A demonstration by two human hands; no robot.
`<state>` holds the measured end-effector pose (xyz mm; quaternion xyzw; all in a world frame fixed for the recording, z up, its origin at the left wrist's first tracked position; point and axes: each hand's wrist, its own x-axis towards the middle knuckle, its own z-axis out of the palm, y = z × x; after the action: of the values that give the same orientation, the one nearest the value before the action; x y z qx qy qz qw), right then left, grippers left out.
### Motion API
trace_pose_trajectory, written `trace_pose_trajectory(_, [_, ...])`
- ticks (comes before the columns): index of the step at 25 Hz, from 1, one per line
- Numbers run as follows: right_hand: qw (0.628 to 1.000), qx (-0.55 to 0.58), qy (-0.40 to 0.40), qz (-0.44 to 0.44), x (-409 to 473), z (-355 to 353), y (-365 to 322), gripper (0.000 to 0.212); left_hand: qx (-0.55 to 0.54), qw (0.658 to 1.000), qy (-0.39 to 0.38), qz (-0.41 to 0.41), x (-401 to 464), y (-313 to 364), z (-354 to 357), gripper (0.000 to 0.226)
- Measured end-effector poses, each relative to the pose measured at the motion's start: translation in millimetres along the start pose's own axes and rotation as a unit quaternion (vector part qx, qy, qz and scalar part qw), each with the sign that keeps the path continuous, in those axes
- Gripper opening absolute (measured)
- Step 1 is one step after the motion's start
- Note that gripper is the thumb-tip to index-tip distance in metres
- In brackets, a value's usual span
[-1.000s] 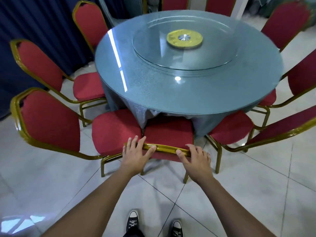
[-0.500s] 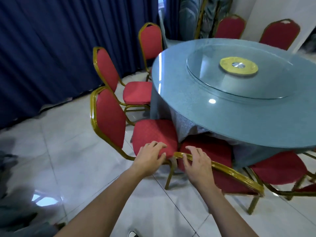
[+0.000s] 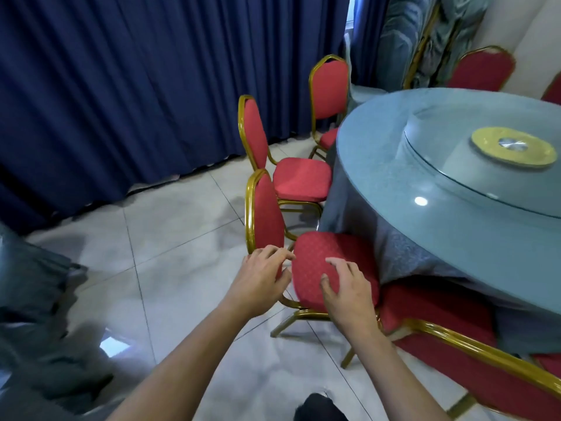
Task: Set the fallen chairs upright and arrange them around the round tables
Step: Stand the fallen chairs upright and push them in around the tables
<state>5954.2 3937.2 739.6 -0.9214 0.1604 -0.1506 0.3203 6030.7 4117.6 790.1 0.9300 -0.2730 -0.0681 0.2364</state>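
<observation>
Both hands are held above the nearest red-cushioned, gold-framed chair [image 3: 318, 268]: left hand [image 3: 261, 281] and right hand [image 3: 349, 290], fingers loosely spread, nothing gripped. The seat is tucked against the round glass-topped table [image 3: 455, 208], upright; probably a final positioning check.

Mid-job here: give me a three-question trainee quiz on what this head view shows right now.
1. True or false: the left hand grips a chair frame.
2. Which is over the nearest red padded chair seat? A) left hand B) right hand C) neither
3. Fill in: the round table with the blue-grey glass top carries a yellow ____ disc at the middle of its turntable.

Key: 1 false, it hovers with fingers loose; 2 B; 3 round.
</observation>
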Motion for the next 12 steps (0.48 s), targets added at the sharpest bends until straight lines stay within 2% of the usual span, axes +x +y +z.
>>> trace_pose_trajectory(6, [0.998,0.049,0.011,-0.036,73,53,-52,0.027,0.019,1.000,0.009,0.009,61,-71,-44,0.025])
trace_pose_trajectory(12, [0.997,0.070,0.012,0.014,168,117,-78,0.023,0.070,0.995,-0.062,0.029,162,-129,-79,0.029])
